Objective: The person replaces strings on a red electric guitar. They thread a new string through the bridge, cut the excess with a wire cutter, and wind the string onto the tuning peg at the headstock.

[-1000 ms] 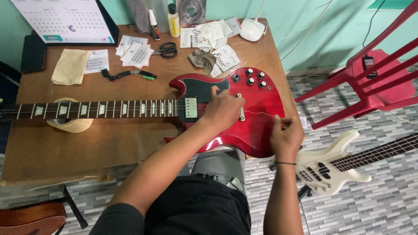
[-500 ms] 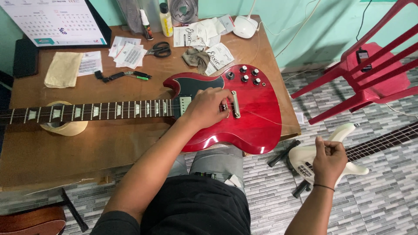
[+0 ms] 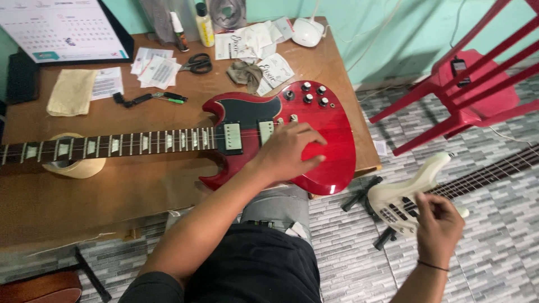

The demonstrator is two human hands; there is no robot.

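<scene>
1 hand [image 3: 289, 152] on red guitar [image 3: 331, 146] overhanging table [image 3: 168, 185]

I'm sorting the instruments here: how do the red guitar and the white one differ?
The red guitar lies on the wooden table under the left hand; the white guitar lies on the tiled floor below the right hand. Red's neck points left, white's right. Both are solid-bodied.

The left hand [image 3: 289, 150] sits near the middle of the frame, palm down, fingers spread and pointing right. Its bare arm runs down to the lower left. The right hand [image 3: 438, 224] hangs at the lower right, fingers curled in, maybe pinching something tiny. A thin band circles its wrist.
</scene>
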